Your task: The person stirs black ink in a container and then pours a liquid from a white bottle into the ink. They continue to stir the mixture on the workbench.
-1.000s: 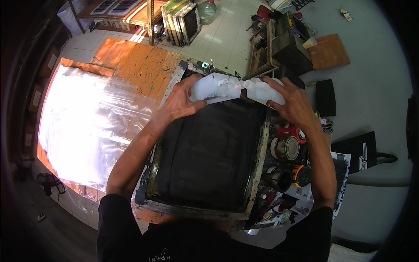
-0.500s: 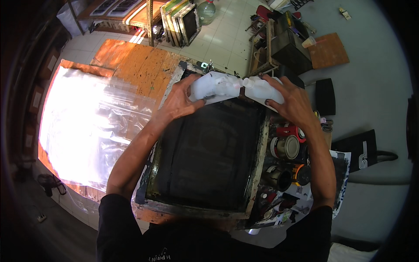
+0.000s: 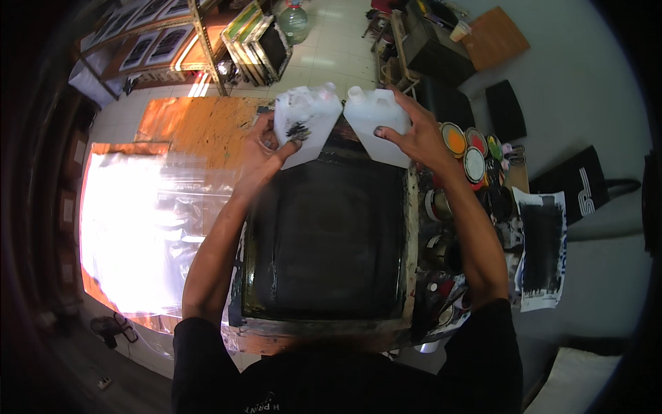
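Note:
Two white plastic jerry cans are in my hands at the far end of a screen-printing frame (image 3: 324, 327) with a dark mesh. My left hand (image 3: 267, 148) grips the black-smudged jerry can (image 3: 310, 127), fingers round its outer side and thumb across the near face. On the other side, my right hand (image 3: 416, 134) is closed on the second jerry can (image 3: 372, 124), its thumb pressed on the face. Both cans lean toward each other at their open-looking necks, with a narrow gap between them. Whether their bottoms rest on the frame I cannot tell.
Clear plastic sheeting (image 3: 152, 228) covers the left of the wooden table (image 3: 186, 124). Ink cans and an open tin (image 3: 474, 164) crowd the right side, near a black-painted sheet (image 3: 543, 248). More screen frames (image 3: 265, 52) lean beside a shelf at the back.
Both jerry cans have swung from lying nearly sideways to standing more upright, necks now at the top. My hands have turned with them and come closer together. The whole view has shifted.

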{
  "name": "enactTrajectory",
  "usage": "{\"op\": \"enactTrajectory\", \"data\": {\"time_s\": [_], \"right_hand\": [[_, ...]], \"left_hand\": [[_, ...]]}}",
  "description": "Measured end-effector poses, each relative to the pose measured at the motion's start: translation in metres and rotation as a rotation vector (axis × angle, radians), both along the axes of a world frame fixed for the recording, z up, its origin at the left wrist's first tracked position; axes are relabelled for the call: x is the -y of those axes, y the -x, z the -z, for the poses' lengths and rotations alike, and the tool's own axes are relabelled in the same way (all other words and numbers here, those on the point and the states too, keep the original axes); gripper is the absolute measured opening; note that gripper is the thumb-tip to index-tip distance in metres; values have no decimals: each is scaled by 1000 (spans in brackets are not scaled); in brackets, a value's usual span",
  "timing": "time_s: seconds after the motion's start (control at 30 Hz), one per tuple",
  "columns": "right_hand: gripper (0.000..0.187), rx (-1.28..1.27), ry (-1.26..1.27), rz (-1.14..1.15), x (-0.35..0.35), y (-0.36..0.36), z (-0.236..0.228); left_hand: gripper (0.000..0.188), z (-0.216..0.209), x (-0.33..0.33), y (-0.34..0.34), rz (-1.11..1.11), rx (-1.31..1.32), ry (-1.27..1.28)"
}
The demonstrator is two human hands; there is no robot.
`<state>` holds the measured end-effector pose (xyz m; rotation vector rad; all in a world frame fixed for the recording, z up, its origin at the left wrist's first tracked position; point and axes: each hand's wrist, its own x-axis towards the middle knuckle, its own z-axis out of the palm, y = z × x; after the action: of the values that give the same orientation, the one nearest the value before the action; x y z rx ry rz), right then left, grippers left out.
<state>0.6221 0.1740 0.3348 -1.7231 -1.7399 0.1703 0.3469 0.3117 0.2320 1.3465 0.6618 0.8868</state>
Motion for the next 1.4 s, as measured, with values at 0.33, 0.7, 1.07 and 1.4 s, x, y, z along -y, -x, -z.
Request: {"op": "enactTrajectory", "data": {"time_s": [0.33,0.7,1.07,1.4], "right_hand": [[89,-168,-138,188,12,26,31],[84,-288,-369,232,32,60,59],[86,-454,-534,408,122,99,29],[77,-157,-457,899,381,82,-8]], "left_hand": [[58,-15,11,-12,-99,29,-90],[58,-22,26,-8,-84,31,-133],[58,-42,45,-6,-76,32,-147],[52,-55,102,6,-47,41,-219]]}}
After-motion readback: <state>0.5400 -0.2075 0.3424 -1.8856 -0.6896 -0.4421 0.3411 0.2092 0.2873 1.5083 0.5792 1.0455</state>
